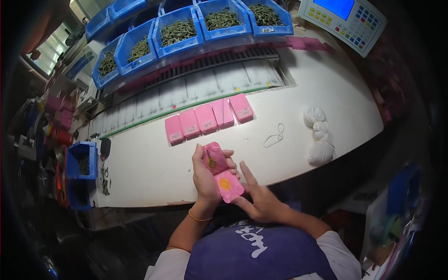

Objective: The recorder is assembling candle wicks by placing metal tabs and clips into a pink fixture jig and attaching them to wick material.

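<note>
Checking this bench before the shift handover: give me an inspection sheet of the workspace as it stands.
Surface: white table, front edge worn.
Job's things: open pink case in both hands; five shut pink cases in a row.
Clutter: rubber band; white cloth bundle.
Hands: left hand grips the case; right hand steadies its lower half.
Cables: nothing seen.
Surroundings: blue bins of dark green pieces; control panel.

Blue bins (179, 32) of dark coils, white cloth bundle (320, 135), control panel (345, 18).
</note>
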A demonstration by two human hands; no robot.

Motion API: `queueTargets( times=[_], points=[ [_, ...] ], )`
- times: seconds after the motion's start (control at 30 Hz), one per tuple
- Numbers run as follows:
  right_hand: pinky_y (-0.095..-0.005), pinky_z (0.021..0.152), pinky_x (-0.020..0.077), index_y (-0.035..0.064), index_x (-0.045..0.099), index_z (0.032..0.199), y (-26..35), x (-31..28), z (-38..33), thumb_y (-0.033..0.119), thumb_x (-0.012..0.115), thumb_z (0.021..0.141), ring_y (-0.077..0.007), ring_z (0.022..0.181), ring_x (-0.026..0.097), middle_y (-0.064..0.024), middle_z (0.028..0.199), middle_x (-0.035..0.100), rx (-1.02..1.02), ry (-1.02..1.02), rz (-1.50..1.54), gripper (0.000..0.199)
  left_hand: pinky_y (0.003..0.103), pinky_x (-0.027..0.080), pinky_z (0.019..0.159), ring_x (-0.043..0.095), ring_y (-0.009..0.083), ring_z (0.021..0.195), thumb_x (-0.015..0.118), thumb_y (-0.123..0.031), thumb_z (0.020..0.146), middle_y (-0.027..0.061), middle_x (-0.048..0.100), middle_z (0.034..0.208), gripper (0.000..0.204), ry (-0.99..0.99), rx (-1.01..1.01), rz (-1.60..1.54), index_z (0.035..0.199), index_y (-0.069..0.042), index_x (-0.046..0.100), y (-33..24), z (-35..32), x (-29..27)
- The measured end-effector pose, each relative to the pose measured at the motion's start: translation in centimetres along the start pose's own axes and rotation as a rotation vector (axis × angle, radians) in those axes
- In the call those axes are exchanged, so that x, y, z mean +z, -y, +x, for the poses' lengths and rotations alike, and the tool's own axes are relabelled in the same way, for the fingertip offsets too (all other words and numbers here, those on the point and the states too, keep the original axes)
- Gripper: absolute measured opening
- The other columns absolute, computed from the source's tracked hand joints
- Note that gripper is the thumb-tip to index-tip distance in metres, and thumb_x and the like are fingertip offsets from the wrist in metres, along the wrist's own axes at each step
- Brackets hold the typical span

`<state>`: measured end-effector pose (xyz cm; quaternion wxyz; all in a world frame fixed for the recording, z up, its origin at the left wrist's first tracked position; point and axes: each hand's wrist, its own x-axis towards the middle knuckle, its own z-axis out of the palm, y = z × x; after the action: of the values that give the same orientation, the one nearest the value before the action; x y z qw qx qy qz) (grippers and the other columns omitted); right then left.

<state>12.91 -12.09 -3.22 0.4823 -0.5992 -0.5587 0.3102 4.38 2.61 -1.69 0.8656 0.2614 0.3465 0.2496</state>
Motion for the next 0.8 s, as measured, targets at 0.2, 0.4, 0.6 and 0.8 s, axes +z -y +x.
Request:
queueTargets(
  times=[0.2,0.4,0.6,0.8],
  points=[
    [-0.0373,0.088,0.0485,0.0035,0.065,0.125,1.6,-4.7,4.5,0.009,0.072,0.083,-0.0294,0.093,0.058,-0.0113,0.107,0.064,-0.194,-0.361,-0.476,0.043,0.033,0.055,0.059,0.064,0.0203,0.061,0.032,-0.046,0.104,0.0137,0.065,0.072,0.061,-0.061,0.158,0.279,0.093,0.005,0.064,1.2,-0.6,0.3],
    [-0.0424,0.097,0.0416,0.0051,0.067,0.101,1.0,-4.8,6.6,0.004,0.075,0.078,-0.033,0.115,0.047,-0.0081,0.119,0.058,-0.358,-0.236,-0.354,0.025,0.03,0.054,0.058,0.063,0.0165,0.06,0.034,-0.038,0.105,0.0114,0.065,0.074,0.052,-0.005,0.206,0.358,0.09,0.002,0.064,1.4,-0.9,1.0],
    [-0.0417,0.095,0.0395,0.008,0.066,0.092,1.5,-4.5,4.9,0.003,0.075,0.078,-0.0306,0.109,0.047,-0.0054,0.112,0.059,-0.301,-0.195,-0.263,0.017,0.03,0.054,0.054,0.06,0.0161,0.056,0.034,-0.04,0.105,0.011,0.063,0.074,0.051,-0.008,0.169,0.283,0.098,0.002,0.063,1.9,0.6,-0.8],
    [-0.0443,0.101,0.0374,0.0053,0.067,0.105,-3.5,-7.8,5.5,0.01,0.071,0.084,-0.0326,0.115,0.047,-0.0105,0.118,0.059,-0.042,-0.42,-0.402,0.022,0.034,0.054,0.054,0.061,0.0195,0.055,0.028,-0.048,0.103,0.0131,0.063,0.073,0.064,0.087,-0.121,0.293,0.122,0.005,0.058,0.9,0.0,-0.1]
  ],
)
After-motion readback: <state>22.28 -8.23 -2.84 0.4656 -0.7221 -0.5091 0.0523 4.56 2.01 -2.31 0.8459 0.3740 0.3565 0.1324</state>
